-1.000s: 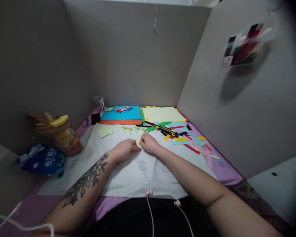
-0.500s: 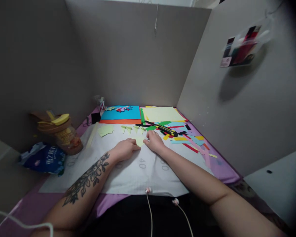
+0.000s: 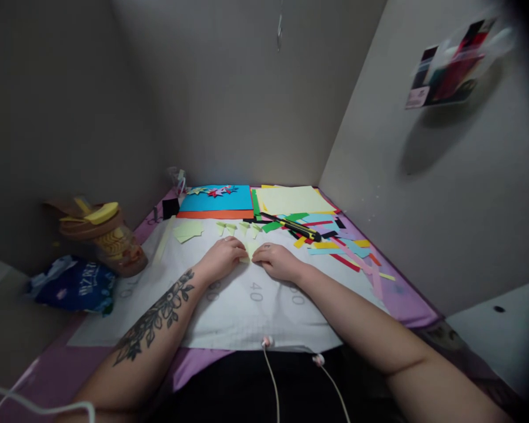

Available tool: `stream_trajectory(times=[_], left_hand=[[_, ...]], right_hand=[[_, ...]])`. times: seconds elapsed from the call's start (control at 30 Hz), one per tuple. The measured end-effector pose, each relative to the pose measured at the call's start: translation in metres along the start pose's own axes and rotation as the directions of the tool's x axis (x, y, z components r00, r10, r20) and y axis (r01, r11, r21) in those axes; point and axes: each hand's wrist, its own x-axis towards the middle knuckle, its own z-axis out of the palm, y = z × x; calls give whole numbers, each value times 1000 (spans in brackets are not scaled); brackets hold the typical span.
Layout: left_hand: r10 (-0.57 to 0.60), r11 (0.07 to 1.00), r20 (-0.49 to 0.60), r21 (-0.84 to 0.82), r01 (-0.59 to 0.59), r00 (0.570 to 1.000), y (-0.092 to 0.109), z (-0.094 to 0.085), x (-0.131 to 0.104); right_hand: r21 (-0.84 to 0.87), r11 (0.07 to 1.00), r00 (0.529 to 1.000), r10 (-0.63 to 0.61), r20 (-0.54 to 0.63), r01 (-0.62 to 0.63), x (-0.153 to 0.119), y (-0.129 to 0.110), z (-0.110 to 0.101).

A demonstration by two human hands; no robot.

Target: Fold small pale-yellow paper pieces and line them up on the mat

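Note:
A small piece of pale green paper (image 3: 249,251) lies between my two hands on the white sheet (image 3: 233,317) with printed numbers. My left hand (image 3: 226,257) pinches the paper's left side, fingers closed. On the right side, my right hand (image 3: 277,259) has its fingertips closed on the same paper. My fingers cover much of it, so its folds are hard to make out. Just beyond the hands stand several small folded pale green pieces (image 3: 231,229). Flat pale green paper pieces (image 3: 188,231) lie to the left of them.
A black and yellow utility knife (image 3: 302,229) rests among coloured paper strips (image 3: 344,249) at the right. Behind are a blue sheet (image 3: 211,202) with paper stars and a cream paper stack (image 3: 291,200). A brown cup (image 3: 119,247) and blue packet (image 3: 77,285) stand left.
My left index finger, stretched along the paper before, has drawn back into a pinch. My right hand has come down nearer, and the paper now shows upright between both hands. The view shifted slightly.

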Motion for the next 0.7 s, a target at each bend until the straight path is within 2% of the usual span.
stream_trajectory(times=[0.17,0.37,0.57,0.7], left_hand=[[-5,1000,39,-25,6,999,1,0,2],[-146,979,31,-137,149,989,-9,5,3],[-171,970,29,-172,173,985,-16,5,7],[-184,963,49,-192,190,982,-17,7,10]], right_hand=[[-28,1000,999,4,45,-3,-1,-2,-2],[-59,998,996,-31,80,36,-6,-4,-4],[-11,999,996,41,79,-40,-6,-9,-5],[9,1000,998,13,69,-14,-8,-9,-4]])
